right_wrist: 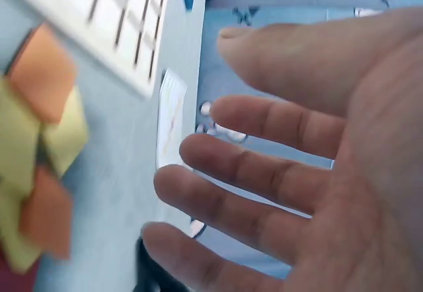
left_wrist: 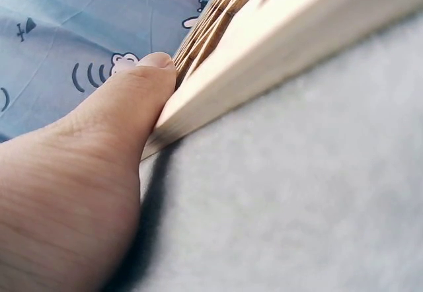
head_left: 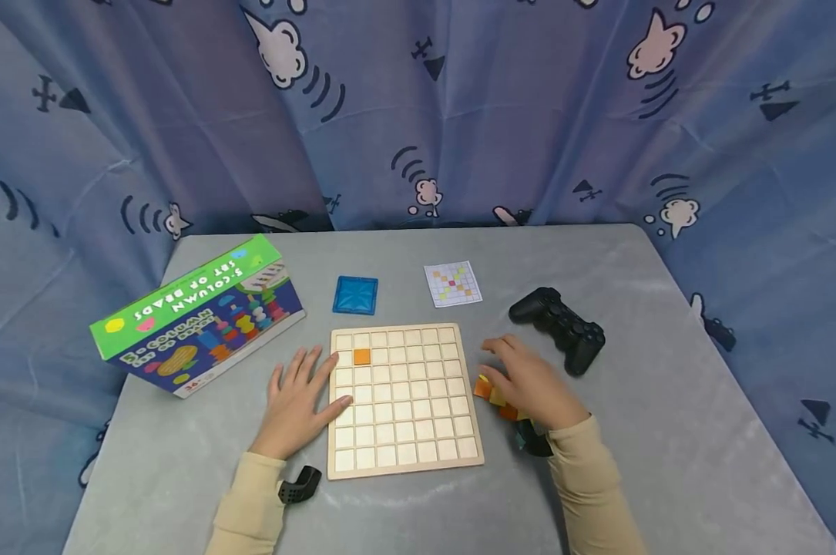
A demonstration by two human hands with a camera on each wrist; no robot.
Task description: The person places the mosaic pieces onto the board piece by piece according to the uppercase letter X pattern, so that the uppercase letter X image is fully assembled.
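A wooden grid board [head_left: 404, 401] lies in the middle of the table, with one orange tile [head_left: 362, 357] in a cell near its far left corner. My left hand [head_left: 296, 408] rests on the board's left edge, fingers spread and thumb reaching over the frame. In the left wrist view the thumb [left_wrist: 135, 90] presses against the wooden rim. Right of the board, my right hand [head_left: 528, 381] hovers over a small pile of orange and yellow tiles [head_left: 483, 388]. The right wrist view shows its fingers [right_wrist: 264, 166] extended, holding nothing, with the tiles [right_wrist: 43, 74] below.
A blue square tray [head_left: 355, 295] and a printed pattern card [head_left: 453, 284] lie beyond the board. The black game controller [head_left: 559, 327] sits right of my right hand. At the left stands a green and blue toy box [head_left: 199, 316]. A patterned curtain [head_left: 418, 116] hangs behind the table.
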